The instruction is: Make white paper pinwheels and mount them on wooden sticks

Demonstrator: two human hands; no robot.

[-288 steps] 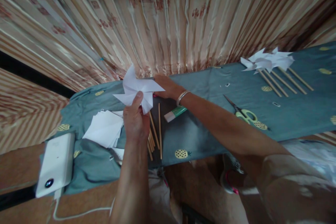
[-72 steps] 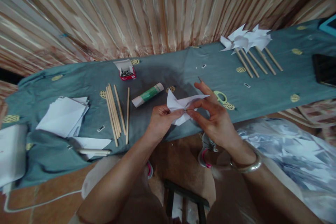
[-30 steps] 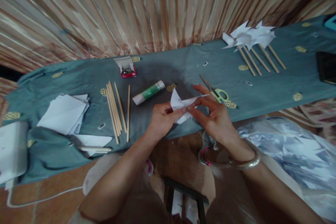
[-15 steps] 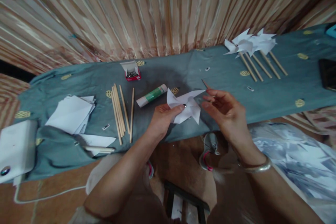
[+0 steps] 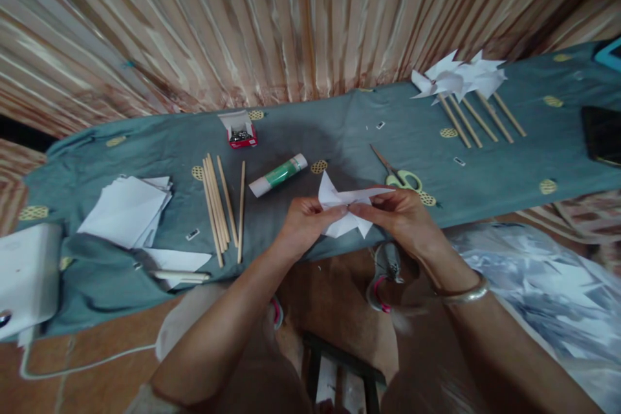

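A white paper pinwheel [image 5: 339, 225] is held over the near edge of the table between both hands. My left hand [image 5: 305, 223] grips its left side, thumb on top near the centre. On the other side my right hand [image 5: 395, 213] pinches it, its thumb meeting the left one at the middle. The thumbs mostly cover the centre. Just beyond my right hand lie scissors [image 5: 400, 178] with pale green handles. A glue stick [image 5: 279, 174] with a green label rests on the cloth beyond my left hand.
Left of the hands lie several wooden sticks [image 5: 216, 207] and a stack of white paper [image 5: 126, 207]. A red box [image 5: 242, 136] of small metal pieces stands open at the back. Finished pinwheels [image 5: 460, 81] on sticks lie at back right. A plastic bag [image 5: 548, 297] is at lower right.
My right hand has moved left and down onto the pinwheel and now pinches it at the centre. The scissors' handles have come into view behind that hand.
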